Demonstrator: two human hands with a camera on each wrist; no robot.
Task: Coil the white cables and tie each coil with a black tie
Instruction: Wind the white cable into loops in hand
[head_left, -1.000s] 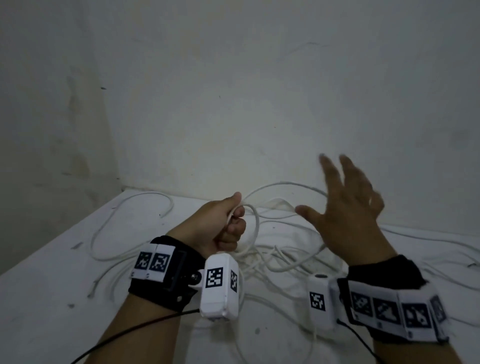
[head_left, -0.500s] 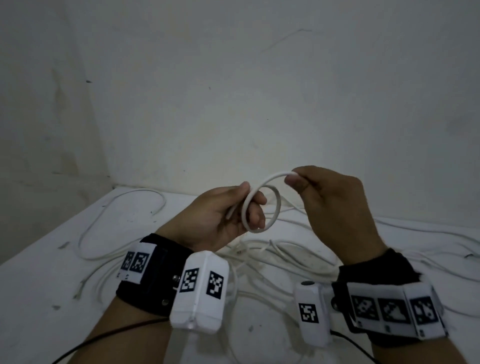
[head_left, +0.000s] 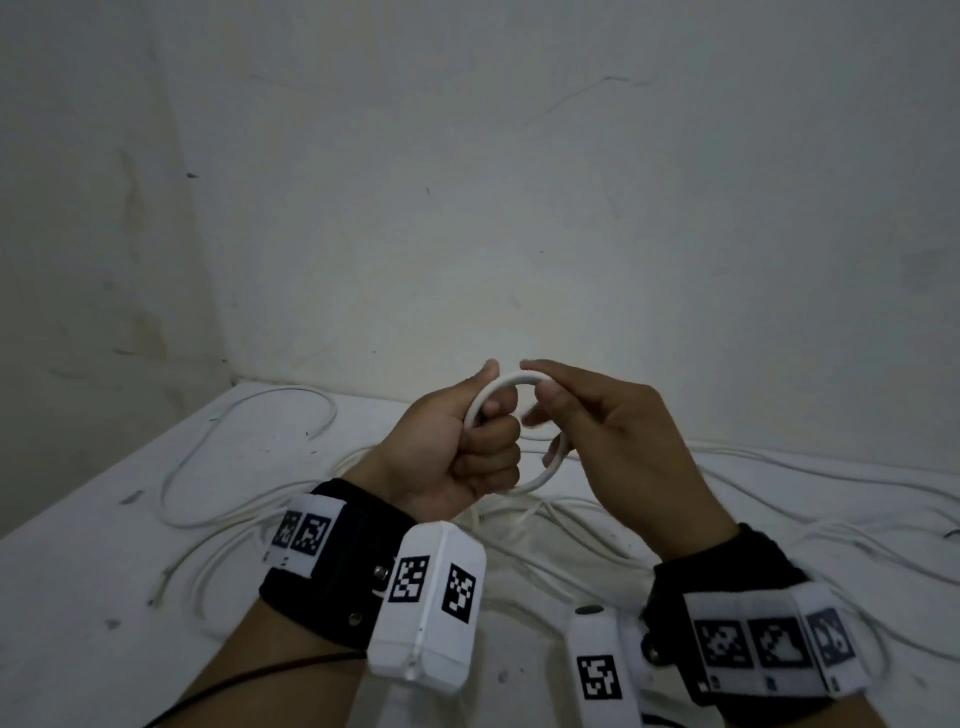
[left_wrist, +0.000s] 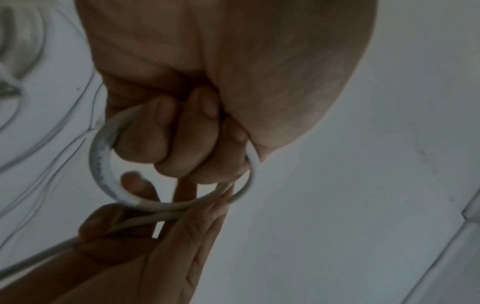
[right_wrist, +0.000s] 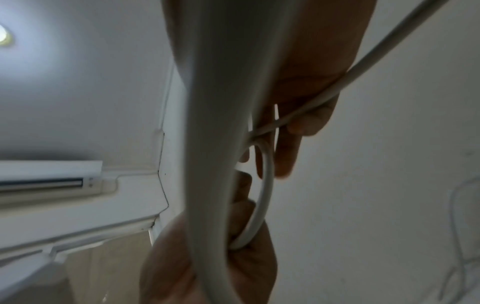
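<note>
Your left hand (head_left: 457, 447) has its fingers curled tight around a small coil of white cable (head_left: 540, 480), while your right hand (head_left: 618, 447) pinches the loop's top; loose cables (head_left: 249, 467) sprawl across the tabletop (head_left: 78, 597).

White cable (head_left: 501, 387) looped (small coil), held aloft.

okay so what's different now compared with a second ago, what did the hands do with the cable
The right hand, open and off the cable a second ago, came in and now pinches the white cable, laying another loop against the left hand. The left hand kept gripping the coil; the loose cables on the table stayed put.
</note>
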